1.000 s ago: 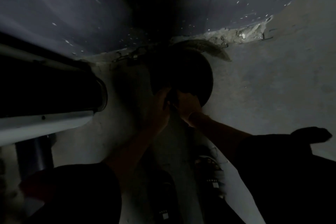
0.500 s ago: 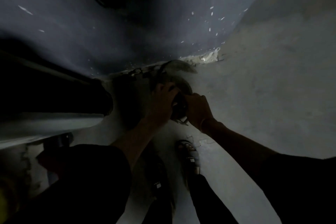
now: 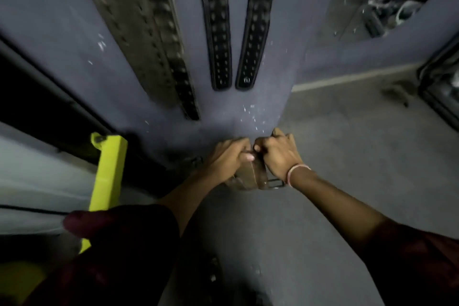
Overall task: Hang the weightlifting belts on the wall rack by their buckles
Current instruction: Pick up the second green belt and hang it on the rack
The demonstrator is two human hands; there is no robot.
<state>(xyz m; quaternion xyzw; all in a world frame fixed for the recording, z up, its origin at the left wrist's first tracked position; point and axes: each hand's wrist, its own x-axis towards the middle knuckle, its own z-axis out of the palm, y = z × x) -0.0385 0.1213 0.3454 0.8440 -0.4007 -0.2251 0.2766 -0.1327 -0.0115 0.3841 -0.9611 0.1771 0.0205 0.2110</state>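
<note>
Both hands, left hand (image 3: 229, 158) and right hand (image 3: 277, 154), fingers closed, grip tan belt (image 3: 250, 176), seemingly lying crosswise.

Wall (image 3: 273, 62): fills 12 o'clock, meeting the floor (image 3: 347, 131) just beyond the hands.
Hanging belts: on the wall. A wide belt (image 3: 139, 40) at 11 o'clock, slanting down toward centre, a narrower strap (image 3: 185, 89) along its right edge; a pair of straps (image 3: 232, 32) at 12 o'clock, their ends side by side.
Left hand (image 3: 229, 159): centre, touching the right hand (image 3: 278, 154) on its right.
Held belt (image 3: 250, 176): between and under both hands, its buckle (image 3: 275, 183) below the right wrist.
Post (image 3: 108, 174): 9 o'clock, left of the left forearm.
Floor: 3 to 6 o'clock, under the arms.
</note>
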